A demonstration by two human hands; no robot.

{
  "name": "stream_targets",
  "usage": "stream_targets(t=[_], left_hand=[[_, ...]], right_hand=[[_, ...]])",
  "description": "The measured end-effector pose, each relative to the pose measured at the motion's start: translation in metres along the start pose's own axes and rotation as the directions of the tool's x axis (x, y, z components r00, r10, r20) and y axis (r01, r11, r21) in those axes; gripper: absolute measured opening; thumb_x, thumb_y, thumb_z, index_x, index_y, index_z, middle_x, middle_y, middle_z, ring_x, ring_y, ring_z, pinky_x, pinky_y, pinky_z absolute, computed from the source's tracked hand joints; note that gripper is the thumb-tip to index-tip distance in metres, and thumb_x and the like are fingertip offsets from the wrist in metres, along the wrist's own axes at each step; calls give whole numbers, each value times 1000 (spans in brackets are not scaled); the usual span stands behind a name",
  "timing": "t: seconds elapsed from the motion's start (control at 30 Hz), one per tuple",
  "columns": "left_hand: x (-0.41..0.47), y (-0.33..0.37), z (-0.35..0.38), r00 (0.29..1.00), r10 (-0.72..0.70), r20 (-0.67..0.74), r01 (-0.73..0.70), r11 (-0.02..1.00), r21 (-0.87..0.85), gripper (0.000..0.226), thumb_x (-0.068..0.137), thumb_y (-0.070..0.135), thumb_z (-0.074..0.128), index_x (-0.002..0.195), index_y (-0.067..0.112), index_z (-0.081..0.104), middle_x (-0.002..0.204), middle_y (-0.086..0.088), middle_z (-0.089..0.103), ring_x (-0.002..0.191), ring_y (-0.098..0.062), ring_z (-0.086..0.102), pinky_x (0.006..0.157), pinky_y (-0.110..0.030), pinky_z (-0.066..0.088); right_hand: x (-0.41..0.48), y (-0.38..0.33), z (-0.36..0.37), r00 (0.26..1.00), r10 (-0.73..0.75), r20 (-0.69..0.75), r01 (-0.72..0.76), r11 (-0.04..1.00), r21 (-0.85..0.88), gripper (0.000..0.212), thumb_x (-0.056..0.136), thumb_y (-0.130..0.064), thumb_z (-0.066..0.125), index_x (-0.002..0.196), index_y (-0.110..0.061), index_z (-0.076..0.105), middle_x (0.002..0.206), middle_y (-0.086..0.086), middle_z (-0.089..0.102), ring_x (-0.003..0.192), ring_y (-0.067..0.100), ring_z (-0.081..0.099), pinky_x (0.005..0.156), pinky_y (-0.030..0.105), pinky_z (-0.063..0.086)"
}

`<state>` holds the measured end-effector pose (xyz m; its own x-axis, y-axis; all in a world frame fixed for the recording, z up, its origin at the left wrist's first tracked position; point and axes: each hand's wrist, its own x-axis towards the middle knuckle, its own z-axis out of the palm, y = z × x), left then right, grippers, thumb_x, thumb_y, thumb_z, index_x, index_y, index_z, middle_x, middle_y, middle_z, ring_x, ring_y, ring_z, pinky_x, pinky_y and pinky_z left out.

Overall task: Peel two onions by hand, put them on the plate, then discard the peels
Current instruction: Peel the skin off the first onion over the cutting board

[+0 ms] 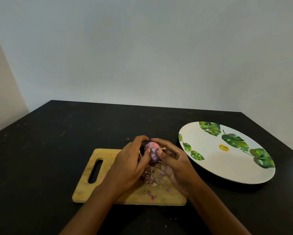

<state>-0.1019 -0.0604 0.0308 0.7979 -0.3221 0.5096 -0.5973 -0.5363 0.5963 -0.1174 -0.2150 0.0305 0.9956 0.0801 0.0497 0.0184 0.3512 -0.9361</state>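
Observation:
A small purple onion (153, 150) is held just above the wooden cutting board (91, 167), between both hands. My left hand (128, 165) curls round its left side, thumb on the front. My right hand (174, 165) grips its right side, thumb pressed on the pale flesh near the stem tip. Purple and papery peels (150, 177) lie in a small heap on the board under the hands. The white plate with green leaf prints (227, 158) sits to the right with nothing on it. A second onion is not visible.
The black table (57, 133) meets a pale wall behind and on the left. A small peel scrap (126, 139) lies on the table beyond the board. A few crumbs lie near the board's front edge.

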Motion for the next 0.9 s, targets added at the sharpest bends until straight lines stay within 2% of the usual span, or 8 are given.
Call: stream_targets(t=[0.13,0.27,0.4,0.57,0.67,0.73,0.83,0.9], left_hand=[[0,1,1,996,30,85,-40,991,128,39,97,40,28,132,25,33,106,5,54,85,-2,51,71,-13,44],[1,7,0,997,37,73,-43,995,91,24,97,27,40,120,22,36,93,7,53,73,-1,50,61,-13,42],[0,9,-4,994,4,109,-14,996,85,18,95,30,43,106,31,29,89,4,57,75,-6,55,62,-21,46],[0,9,-9,987,-29,160,17,997,77,18,95,28,45,106,29,31,79,7,53,68,-5,52,58,-19,43],[0,8,-11,993,-27,116,28,1000,-8,28,92,17,50,98,36,31,70,4,52,65,-4,53,53,-19,41],[0,9,-10,999,-20,30,23,995,-99,31,92,8,49,94,37,36,72,-3,56,67,-13,56,52,-26,44],[0,14,-8,994,-70,-80,49,969,-242,33,91,1,46,95,33,40,71,-8,56,60,-21,53,48,-31,42],[1,15,-6,987,-105,-118,64,948,-310,32,90,-3,46,96,29,42,64,-3,51,52,-15,48,46,-25,37]], right_hand=[[-1,0,-2,999,-35,0,34,992,-123,20,73,-22,66,89,-30,76,101,-3,75,101,20,70,80,29,57],[-2,-2,-6,995,-89,47,96,977,-192,25,74,-23,67,97,-30,74,108,-1,73,106,21,68,85,33,56],[-3,-2,-6,994,-83,75,97,973,-210,29,76,-19,67,104,-27,72,113,3,71,109,24,66,90,40,55],[-2,-2,-7,995,-66,81,81,974,-211,30,77,-19,66,105,-24,72,115,6,70,110,26,66,91,42,55],[-2,-4,-6,995,-53,82,65,985,-157,29,76,-19,64,104,-23,71,111,3,72,108,24,67,85,36,57],[-2,-6,-4,995,-50,81,58,994,-92,28,76,-18,63,102,-21,71,108,3,73,106,23,68,81,32,58],[-1,-6,0,997,1,78,-9,995,96,26,79,-14,60,103,-12,71,109,12,72,101,26,69,79,32,59],[0,-6,0,993,48,105,-72,970,234,29,82,-16,67,108,-4,70,114,19,69,101,29,69,78,33,59]])
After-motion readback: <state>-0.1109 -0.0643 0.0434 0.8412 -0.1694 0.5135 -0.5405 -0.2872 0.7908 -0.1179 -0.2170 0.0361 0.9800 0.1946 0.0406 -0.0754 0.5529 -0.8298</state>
